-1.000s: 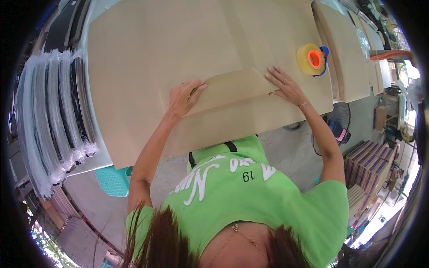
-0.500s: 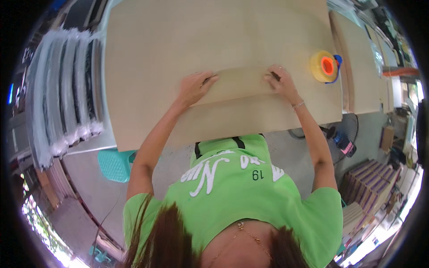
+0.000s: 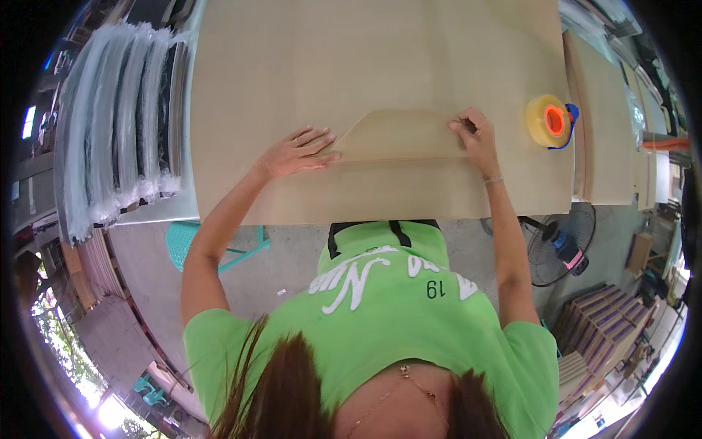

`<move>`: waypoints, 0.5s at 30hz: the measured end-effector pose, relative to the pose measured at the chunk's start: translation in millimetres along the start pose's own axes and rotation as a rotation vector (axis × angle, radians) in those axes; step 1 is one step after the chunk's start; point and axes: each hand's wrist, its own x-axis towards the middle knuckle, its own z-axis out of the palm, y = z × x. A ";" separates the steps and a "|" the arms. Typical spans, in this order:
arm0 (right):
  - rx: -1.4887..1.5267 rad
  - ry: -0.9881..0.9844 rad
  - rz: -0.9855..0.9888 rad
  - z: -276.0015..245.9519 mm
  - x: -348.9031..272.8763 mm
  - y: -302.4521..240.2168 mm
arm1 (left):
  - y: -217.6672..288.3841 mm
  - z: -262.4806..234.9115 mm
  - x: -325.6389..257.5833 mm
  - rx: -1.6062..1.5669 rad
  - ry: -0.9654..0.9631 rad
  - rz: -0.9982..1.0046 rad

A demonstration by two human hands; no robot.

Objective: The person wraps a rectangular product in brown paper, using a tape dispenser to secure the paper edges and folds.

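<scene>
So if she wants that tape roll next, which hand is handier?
Probably the right hand: it rests on the folded cardboard flap, close beside the tape roll. The left hand lies far across the sheet.

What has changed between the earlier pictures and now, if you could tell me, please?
The left hand and right hand have kept pressing the folded brown paper flap, whose fold now lies straighter across the big brown sheet; the right fingertips have curled onto the flap's corner. The camera view shifted, too. The tape roll stayed beside the right hand, untouched.
</scene>
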 end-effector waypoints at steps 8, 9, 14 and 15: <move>-0.284 0.041 -0.296 2.3 4.3 12.0 | 72.0 19.8 35.6 -0.065 0.127 -0.593; -0.312 0.049 -0.317 2.3 5.8 13.7 | 85.7 18.7 53.9 -0.037 0.118 -0.608; -0.585 0.096 -0.369 8.9 7.7 20.5 | 123.1 20.7 128.5 -0.050 0.179 -0.921; -0.705 0.160 -0.425 13.7 8.5 22.5 | 125.0 21.8 132.5 -0.063 0.206 -0.962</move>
